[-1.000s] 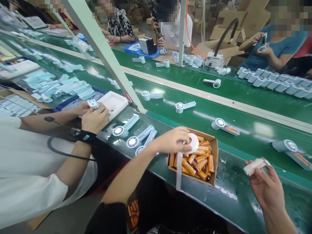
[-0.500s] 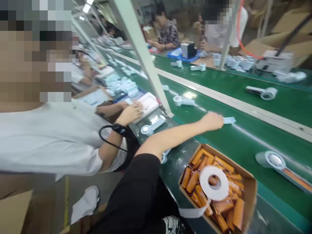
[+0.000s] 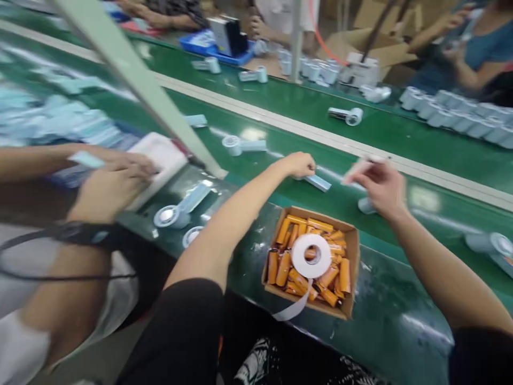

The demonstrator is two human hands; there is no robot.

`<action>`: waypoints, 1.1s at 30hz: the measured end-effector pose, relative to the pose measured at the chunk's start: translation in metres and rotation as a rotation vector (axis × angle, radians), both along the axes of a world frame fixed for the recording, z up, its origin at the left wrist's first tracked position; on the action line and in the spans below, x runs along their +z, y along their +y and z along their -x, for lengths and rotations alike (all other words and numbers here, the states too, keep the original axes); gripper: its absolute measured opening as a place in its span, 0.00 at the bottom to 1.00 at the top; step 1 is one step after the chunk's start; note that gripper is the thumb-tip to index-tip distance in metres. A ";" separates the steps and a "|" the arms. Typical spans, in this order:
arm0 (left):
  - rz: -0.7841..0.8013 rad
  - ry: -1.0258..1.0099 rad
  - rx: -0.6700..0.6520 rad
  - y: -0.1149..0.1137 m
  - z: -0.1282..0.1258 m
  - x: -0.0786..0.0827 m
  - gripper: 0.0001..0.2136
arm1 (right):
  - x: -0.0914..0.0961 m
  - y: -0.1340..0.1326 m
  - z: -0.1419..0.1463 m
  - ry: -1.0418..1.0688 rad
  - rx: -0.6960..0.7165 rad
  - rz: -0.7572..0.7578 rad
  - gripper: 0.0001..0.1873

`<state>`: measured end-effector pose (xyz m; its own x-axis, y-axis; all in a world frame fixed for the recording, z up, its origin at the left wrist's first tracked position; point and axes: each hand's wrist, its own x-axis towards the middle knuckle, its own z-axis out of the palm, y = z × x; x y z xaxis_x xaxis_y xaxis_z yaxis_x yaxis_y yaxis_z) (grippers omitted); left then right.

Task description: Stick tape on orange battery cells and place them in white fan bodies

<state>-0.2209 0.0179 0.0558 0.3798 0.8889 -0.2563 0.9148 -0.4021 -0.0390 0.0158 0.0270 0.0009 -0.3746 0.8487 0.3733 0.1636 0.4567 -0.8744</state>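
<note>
My left hand [image 3: 301, 164] is stretched over the green conveyor belt, its fingers closed on a light blue handheld fan. The fan's handle [image 3: 318, 183] sticks out to the right; its head is hidden by the hand. My right hand [image 3: 382, 184] hangs over the belt, blurred, with fingers pinched around a pale, whitish bit I cannot make out. Beneath it, part of another light blue fan [image 3: 365, 206] shows. Between my arms stands a cardboard box [image 3: 352, 289] of orange cylindrical batteries [image 3: 284, 269], with a roll of white tape [image 3: 298, 254] on top, its loose end hanging out.
A co-worker's hands [image 3: 116, 179] work at a white tray [image 3: 160, 152] on the left. Fans [image 3: 166, 216] lie on the green bench there. A slanted metal post [image 3: 140, 91] rises beside the belt. More fans [image 3: 232, 144] lie on the belt. Other people sit across it.
The view has swung right, and my right hand has come into sight over the belt. My left hand remains closed on a fan. The battery box now sits between my arms.
</note>
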 end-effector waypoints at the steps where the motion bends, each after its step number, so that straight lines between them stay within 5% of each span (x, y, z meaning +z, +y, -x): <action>1: -0.020 -0.060 0.044 0.004 -0.001 -0.008 0.17 | -0.001 0.000 -0.006 0.031 -0.010 0.019 0.20; 5: -0.061 -0.136 0.154 0.007 -0.003 -0.026 0.17 | -0.016 0.013 0.006 0.034 0.033 0.042 0.28; 9: -0.057 -0.123 0.171 0.004 -0.007 -0.029 0.18 | -0.023 0.014 0.012 -0.250 0.032 -0.058 0.24; 17: -0.041 -0.249 0.306 0.004 -0.026 -0.031 0.18 | 0.005 0.000 0.027 -1.173 0.124 -0.273 0.24; 22: -0.026 -0.339 0.393 0.001 -0.038 -0.026 0.17 | 0.016 -0.003 0.055 -1.393 0.167 -0.259 0.26; 25: -0.213 -0.452 0.249 -0.048 -0.032 -0.013 0.19 | 0.017 -0.002 0.058 -1.367 0.149 -0.262 0.21; 29: -0.172 -0.451 -0.313 -0.161 -0.019 0.011 0.18 | 0.006 0.005 0.052 -1.279 0.186 -0.322 0.16; 33: -0.151 -0.201 -0.389 -0.230 -0.014 0.020 0.18 | -0.002 0.003 0.040 -1.173 0.094 -0.314 0.14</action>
